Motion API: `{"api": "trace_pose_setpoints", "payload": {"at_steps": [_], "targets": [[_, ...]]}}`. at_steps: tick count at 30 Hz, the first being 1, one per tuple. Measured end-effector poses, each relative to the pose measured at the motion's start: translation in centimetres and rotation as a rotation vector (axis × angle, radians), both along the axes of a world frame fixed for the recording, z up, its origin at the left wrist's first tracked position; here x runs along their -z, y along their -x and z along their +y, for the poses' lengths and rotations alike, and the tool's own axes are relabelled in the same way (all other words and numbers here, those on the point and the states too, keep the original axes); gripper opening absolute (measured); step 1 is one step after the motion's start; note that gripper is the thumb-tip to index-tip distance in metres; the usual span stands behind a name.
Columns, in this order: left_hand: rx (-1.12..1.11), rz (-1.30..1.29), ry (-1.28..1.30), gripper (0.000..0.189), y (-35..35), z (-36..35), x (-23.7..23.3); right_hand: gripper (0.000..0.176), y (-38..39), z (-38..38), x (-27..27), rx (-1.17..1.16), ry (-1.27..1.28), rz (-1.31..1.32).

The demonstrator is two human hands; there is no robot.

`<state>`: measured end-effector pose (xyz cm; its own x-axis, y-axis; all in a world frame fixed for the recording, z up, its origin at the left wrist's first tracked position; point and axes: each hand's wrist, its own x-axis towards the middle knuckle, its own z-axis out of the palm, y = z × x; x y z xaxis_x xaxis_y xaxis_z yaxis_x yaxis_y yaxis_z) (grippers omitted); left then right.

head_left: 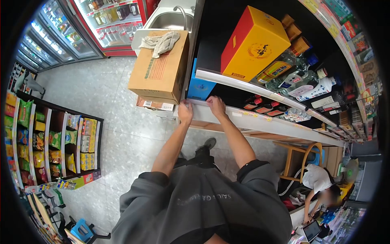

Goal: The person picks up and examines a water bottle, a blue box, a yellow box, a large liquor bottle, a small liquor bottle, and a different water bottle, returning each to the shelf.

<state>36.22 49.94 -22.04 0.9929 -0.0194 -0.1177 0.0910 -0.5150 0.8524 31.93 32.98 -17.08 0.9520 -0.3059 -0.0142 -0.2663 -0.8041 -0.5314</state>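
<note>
My left hand (185, 112) is at the left end of the lower shelf's white front edge (239, 114), close to a cardboard box's corner. Its fingers are curled closed. A short way to the right, my right hand (217, 106) is at the same edge with its fingers bent together. What either hand grips, if anything, is too small or hidden to make out. Just behind the hands a blue box (200, 86) stands on the lower shelf. Above it, on the upper shelf, is a large yellow and red box (256, 44) beside several bottles (298, 79).
A cardboard carton (160, 71) with a grey cloth (161, 43) on top stands left of the shelf, before a sink (166, 20). A snack rack (53, 142) is at left, drink fridges (113, 24) behind. At lower right, another person (319, 181) leans over a counter near a wooden chair (298, 160).
</note>
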Motion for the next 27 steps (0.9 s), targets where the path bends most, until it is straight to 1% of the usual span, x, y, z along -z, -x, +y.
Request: {"api": "trace_pose_setpoints", "payload": {"at_steps": [2,3,5,6,8,10,12,14,17,19,23,24,26,27], "targets": [[-0.076,-0.113,-0.024,0.038,0.6,-0.5,0.7,0.011,-0.1,-0.3,0.1,-0.009,-0.019,-0.005],[-0.078,-0.103,-0.017,0.038,0.9,-0.9,0.3,0.011,0.0,-0.4,-0.1,-0.034,-0.022,-0.024],[-0.228,0.213,0.657,0.033,1.4,-1.1,-0.4,0.011,0.2,-0.5,-0.5,-0.065,-0.023,-0.031],[-0.237,0.222,0.658,0.033,1.6,-1.0,0.6,0.009,0.4,-0.6,-0.6,-0.091,-0.035,-0.063],[-0.21,0.157,0.837,0.033,1.9,-0.7,2.4,0.008,0.7,-0.4,-0.8,-0.125,-0.049,-0.083],[-0.214,0.136,0.816,0.034,2.2,-0.8,2.4,0.008,0.7,-0.5,-0.7,-0.218,0.006,-0.159],[-0.221,0.113,0.787,0.035,2.5,-0.4,2.0,0.007,0.8,-0.5,-0.7,-0.247,0.017,-0.162],[-0.144,0.036,0.499,0.038,2.9,-0.2,0.9,0.007,1.0,-0.3,-0.8,-0.277,0.027,-0.168],[-0.132,0.098,0.507,0.043,2.8,-0.1,0.7,0.006,1.3,-0.3,-0.6,-0.314,0.075,-0.22],[-0.128,0.102,0.536,0.044,2.7,0.0,0.4,0.006,1.3,-0.2,0.0,-0.3,0.07,-0.293],[-0.123,0.088,0.598,0.048,2.8,-0.6,-0.7,0.008,1.2,-0.4,0.5,-0.297,0.107,-0.314],[-0.12,0.09,0.593,0.048,2.8,-0.8,0.1,0.007,1.1,-0.3,0.5,-0.292,0.118,-0.334],[-0.071,-0.056,0.493,0.046,2.5,-1.3,2.4,0.006,1.0,-0.2,0.4,-0.281,0.126,-0.354],[-0.066,-0.054,0.49,0.046,2.3,-1.3,2.4,0.006,0.9,-0.2,0.5,-0.25,0.122,-0.334]]}}
